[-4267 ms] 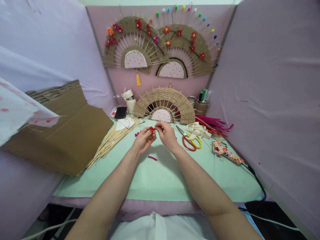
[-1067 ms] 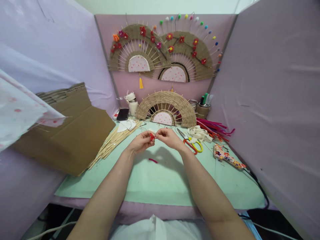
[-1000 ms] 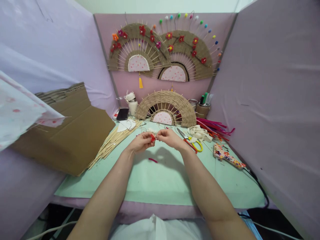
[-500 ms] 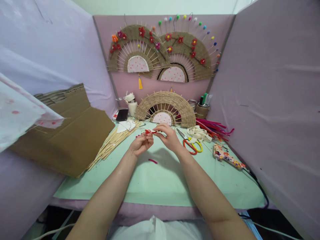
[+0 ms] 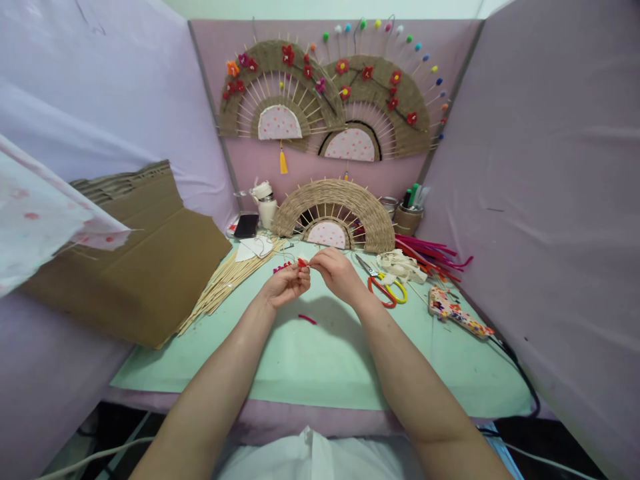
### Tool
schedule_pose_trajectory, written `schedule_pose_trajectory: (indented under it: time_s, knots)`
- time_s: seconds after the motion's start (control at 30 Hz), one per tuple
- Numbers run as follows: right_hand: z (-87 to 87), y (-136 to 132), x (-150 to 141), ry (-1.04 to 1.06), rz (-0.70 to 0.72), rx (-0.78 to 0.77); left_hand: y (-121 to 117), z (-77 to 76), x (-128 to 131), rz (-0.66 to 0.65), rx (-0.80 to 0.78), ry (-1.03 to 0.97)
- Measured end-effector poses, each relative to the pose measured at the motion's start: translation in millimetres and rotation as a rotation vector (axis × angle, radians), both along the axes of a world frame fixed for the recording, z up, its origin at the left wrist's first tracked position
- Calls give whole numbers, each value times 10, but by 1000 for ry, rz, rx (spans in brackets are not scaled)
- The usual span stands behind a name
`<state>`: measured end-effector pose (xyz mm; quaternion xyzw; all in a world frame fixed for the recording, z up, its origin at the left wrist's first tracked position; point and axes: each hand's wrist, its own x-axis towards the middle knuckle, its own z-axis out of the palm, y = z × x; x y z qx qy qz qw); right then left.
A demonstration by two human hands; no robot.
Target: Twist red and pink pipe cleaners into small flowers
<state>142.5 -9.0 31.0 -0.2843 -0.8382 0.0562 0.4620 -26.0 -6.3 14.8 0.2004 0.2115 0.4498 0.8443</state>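
Observation:
My left hand (image 5: 285, 283) and my right hand (image 5: 336, 270) meet above the green mat (image 5: 320, 360), both pinching a small red pipe-cleaner piece (image 5: 302, 263) between their fingertips. The piece is tiny and partly hidden by my fingers. A short red offcut (image 5: 307, 319) lies on the mat just below my hands. A small pink bit (image 5: 281, 267) lies beside my left hand.
Red and yellow scissors (image 5: 385, 288) and a patterned glue gun (image 5: 457, 315) lie to the right, near pink pipe cleaners (image 5: 430, 255) and white ribbon (image 5: 399, 265). Bamboo sticks (image 5: 225, 283) and cardboard (image 5: 135, 267) lie left. A woven fan (image 5: 334, 212) stands behind; two decorated fans hang above.
My fingertips have kept working the red piece, drawing apart briefly and closing together again. My hands stay over the same spot on the mat.

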Motion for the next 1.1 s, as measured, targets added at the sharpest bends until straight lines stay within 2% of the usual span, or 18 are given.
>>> schedule_pose_trajectory:
  time_s: [0.1, 0.23, 0.43, 0.5, 0.53, 0.57, 0.63, 0.7, 0.8, 0.87, 0.97, 1.1]
  knots:
    - [-7, 6, -4, 17, -15, -162, 16, -22, -14, -12, 16, 37]
    - [-3, -2, -5, 102, 5, -515, 23, -30, -22, -25, 77, 91]
    - [-25, 16, 89, 297, 294, -1182, 8, -42, -39, -133, 141, 220]
    - [-36, 26, 107, 328, 364, -1306, 11, -54, -39, -159, 142, 224]
    - [-37, 29, 105, 343, 367, -1316, 15, -57, -36, -147, 128, 206]
    - [-34, 31, 95, 361, 350, -1287, 21, -58, -31, -118, 105, 177]
    - [-21, 30, 57, 390, 262, -1117, 35, -54, -20, -34, 42, 104]
    - [-9, 28, 13, 367, 133, -826, 49, -46, -13, 38, -13, 48]
    - [-23, 33, -23, 212, 6, -370, 64, -36, -13, 91, -57, 18]
    - [-56, 43, -26, 111, -32, -182, 68, -37, -14, 92, -66, 11]
    - [-105, 57, -21, 26, -81, -68, 69, -51, -11, 70, -68, 16]
    - [-118, 54, -27, -12, -90, -53, 67, -69, -7, 41, -38, 20]
